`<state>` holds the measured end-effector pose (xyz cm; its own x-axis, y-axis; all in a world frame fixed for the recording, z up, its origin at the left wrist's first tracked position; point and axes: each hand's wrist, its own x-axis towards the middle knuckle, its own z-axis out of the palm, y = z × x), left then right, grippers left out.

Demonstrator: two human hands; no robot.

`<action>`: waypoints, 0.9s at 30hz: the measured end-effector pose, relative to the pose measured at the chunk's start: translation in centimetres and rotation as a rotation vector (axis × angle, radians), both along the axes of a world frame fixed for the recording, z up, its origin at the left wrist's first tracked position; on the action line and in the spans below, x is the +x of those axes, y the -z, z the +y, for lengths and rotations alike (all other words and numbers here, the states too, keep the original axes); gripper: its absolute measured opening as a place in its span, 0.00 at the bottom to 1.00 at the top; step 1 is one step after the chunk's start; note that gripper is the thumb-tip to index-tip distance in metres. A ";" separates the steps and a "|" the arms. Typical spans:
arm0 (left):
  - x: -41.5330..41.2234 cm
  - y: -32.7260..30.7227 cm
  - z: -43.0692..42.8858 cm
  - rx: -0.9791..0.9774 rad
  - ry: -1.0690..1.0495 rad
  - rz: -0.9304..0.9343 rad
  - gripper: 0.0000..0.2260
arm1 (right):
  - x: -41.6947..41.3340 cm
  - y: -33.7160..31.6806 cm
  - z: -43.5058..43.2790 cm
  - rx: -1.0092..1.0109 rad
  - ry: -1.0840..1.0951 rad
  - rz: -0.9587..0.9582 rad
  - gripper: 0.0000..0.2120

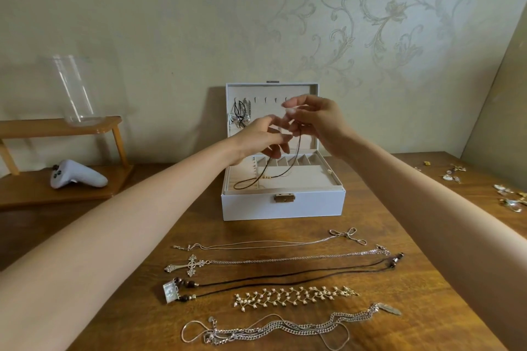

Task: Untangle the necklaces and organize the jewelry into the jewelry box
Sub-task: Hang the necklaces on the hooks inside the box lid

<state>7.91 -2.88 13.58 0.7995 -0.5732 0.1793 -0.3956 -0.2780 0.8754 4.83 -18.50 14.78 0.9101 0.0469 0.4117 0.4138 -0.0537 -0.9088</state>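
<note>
Head view. Nearer than the fingers, a row of necklaces (273,261) lay on the table (413,288). The left hand (256,138) and right hand (316,120) pinched a dark cord necklace (298,151), its loop trailing below them into the jewelry box (282,208). Hanging it on the lid hooks (265,100) just beyond probably required keeping the strands apart.

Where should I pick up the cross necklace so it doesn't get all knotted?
Probably pinch the cross necklace at its clasp end on the right, coming straight down from above. It lies flat and stretched straight on the table, the bow chain and dark cord close on either side, so the cross would trail behind without snagging.
</note>
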 end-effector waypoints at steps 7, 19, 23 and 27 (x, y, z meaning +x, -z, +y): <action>-0.4 -1.1 -0.2 -0.101 0.041 0.062 0.09 | -0.2 -2.0 0.2 0.205 -0.106 0.042 0.10; -0.4 -3.7 -0.5 -0.394 -0.125 0.237 0.06 | -1.2 -2.6 1.2 0.476 -0.164 0.082 0.07; -0.4 -5.3 0.2 -0.358 -0.077 0.186 0.04 | -1.1 -2.3 0.6 0.544 -0.109 0.118 0.07; -0.6 -6.6 0.7 -0.450 -0.040 0.174 0.05 | -1.1 -1.8 0.2 0.578 -0.103 0.159 0.08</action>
<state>7.32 -2.21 20.18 0.8597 -0.4374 0.2637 -0.2291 0.1311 0.9645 3.70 -18.34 16.56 0.9653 -0.0528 0.2557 0.2472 0.5001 -0.8299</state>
